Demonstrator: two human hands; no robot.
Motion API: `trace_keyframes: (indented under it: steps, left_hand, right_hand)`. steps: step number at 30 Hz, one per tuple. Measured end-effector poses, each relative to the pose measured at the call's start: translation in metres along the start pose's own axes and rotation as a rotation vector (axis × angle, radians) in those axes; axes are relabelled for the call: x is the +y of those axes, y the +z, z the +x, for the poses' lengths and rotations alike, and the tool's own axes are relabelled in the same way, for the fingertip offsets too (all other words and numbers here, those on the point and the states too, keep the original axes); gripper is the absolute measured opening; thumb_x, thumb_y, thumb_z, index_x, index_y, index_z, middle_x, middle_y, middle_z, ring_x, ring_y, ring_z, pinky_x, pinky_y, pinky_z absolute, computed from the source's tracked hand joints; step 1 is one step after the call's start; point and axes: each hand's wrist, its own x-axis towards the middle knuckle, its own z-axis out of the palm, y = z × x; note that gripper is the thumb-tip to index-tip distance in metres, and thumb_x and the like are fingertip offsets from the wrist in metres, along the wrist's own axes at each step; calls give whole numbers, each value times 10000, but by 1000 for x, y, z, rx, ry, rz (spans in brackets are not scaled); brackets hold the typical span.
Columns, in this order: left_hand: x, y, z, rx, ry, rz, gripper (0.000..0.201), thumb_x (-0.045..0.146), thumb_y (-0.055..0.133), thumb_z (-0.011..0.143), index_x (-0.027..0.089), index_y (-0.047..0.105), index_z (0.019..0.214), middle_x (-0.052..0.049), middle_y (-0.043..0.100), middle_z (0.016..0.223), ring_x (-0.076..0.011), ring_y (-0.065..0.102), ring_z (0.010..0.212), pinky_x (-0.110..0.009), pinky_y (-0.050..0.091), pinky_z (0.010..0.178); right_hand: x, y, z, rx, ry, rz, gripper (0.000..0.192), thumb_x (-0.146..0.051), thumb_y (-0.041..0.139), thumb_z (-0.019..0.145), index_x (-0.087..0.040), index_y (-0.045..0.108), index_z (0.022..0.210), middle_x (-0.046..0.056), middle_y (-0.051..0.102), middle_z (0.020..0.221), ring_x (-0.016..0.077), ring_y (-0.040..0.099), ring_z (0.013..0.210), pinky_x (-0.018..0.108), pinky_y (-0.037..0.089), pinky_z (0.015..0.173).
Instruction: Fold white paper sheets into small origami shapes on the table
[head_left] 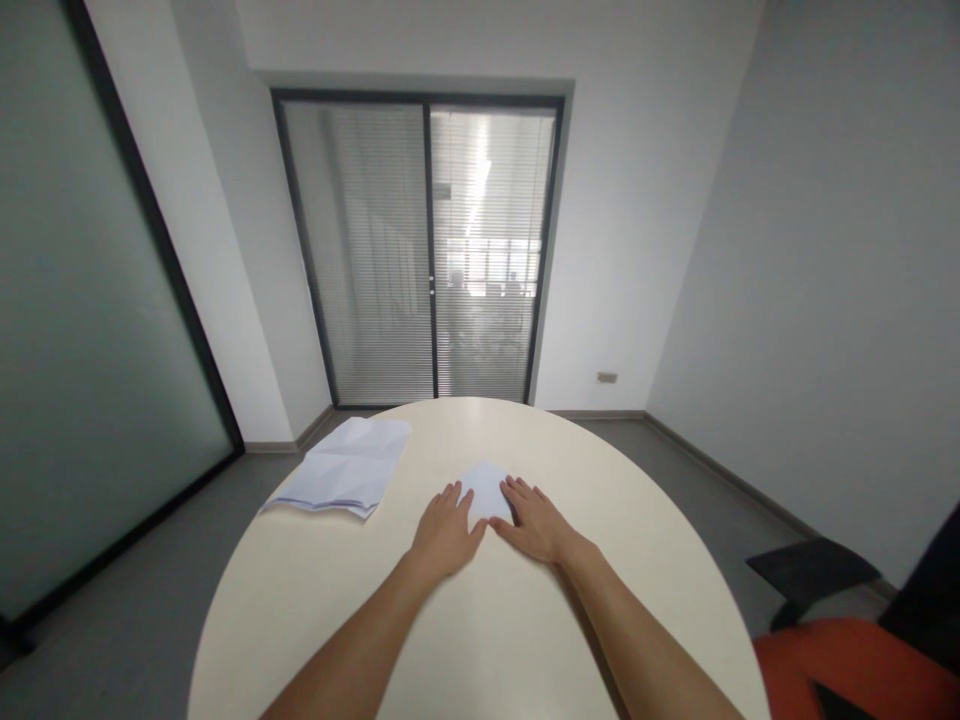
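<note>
A small folded white paper [486, 487] lies in the middle of the round cream table [630, 500]. My left hand [444, 535] lies flat on the table with its fingers spread, fingertips touching the paper's left edge. My right hand [534, 522] is pressed flat as well, its fingers resting on the paper's right side. Neither hand is closed around the paper. Both forearms reach in from the bottom of the view.
A stack of creased white sheets [346, 467] lies at the table's far left edge. An orange and black chair [855, 650] stands at the lower right. Glass doors with blinds [427, 250] are straight ahead, and a frosted glass wall [82, 330] runs along the left.
</note>
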Motion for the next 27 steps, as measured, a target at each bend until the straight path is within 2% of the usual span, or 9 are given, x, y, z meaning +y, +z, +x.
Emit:
trace_keyframes:
  steps: [7, 18, 27]
  left_hand:
    - [-14, -9, 3, -36, 116, -97, 586, 479, 415, 951, 142, 501, 1422, -134, 433, 1522, -264, 363, 1432, -401, 286, 1174]
    - [-17, -9, 5, -15, 130, -145, 522, 471, 469, 939, 184, 567, 1364, -107, 495, 1481, -252, 426, 1394, -387, 323, 1156]
    - [-18, -5, 6, 13, 123, -149, 493, 432, 452, 954, 178, 568, 1361, -97, 494, 1485, -225, 426, 1395, -362, 321, 1163]
  right_hand:
    - [9, 1, 1, 23, -10, 15, 745, -568, 397, 947, -95, 341, 1520, 169, 280, 1594, 288, 196, 1496, 476, 169, 1196]
    - [15, -1, 2, 35, -18, 33, 713, -555, 444, 931, -146, 375, 1512, 154, 309, 1585, 279, 230, 1487, 468, 179, 1188]
    - [17, -2, 2, 23, -4, 35, 752, -575, 405, 942, -109, 330, 1527, 150, 270, 1600, 282, 196, 1497, 472, 159, 1202]
